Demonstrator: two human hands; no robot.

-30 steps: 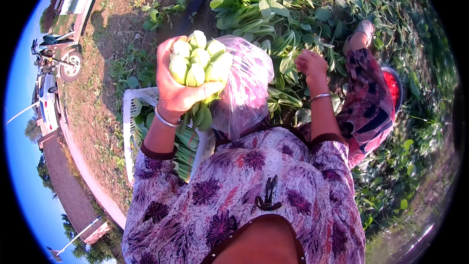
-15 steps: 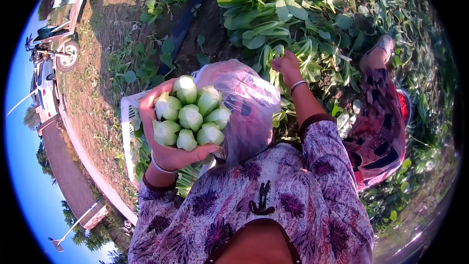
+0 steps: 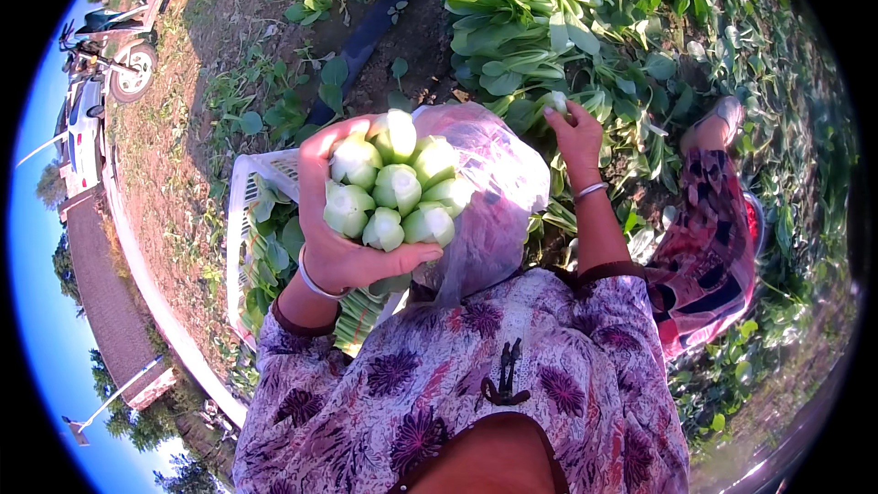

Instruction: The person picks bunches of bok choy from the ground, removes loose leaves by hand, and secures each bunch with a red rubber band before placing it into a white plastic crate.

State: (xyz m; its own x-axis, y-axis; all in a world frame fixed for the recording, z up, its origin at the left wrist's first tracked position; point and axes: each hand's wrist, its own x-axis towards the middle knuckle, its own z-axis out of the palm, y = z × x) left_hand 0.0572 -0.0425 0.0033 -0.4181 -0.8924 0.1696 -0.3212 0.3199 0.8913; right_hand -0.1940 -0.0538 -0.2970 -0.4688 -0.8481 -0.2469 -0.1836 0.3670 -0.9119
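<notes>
Several pale-stemmed greens [image 3: 393, 197], cut ends up, sit bunched in the left hand [image 3: 343, 238], which grips them above a white crate [image 3: 245, 210] whose far side hides behind the arm. A clear plastic bag [image 3: 498, 192] drapes just beside. The right hand [image 3: 576, 133] pinches one more stalk [image 3: 556, 102] among the plants, its leaves lost in foliage.

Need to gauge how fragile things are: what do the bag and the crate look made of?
Bag: thin translucent plastic film, glossy, by its crinkles and sheen. Crate: looks like rigid white moulded plastic, matte, with slotted walls.
</notes>
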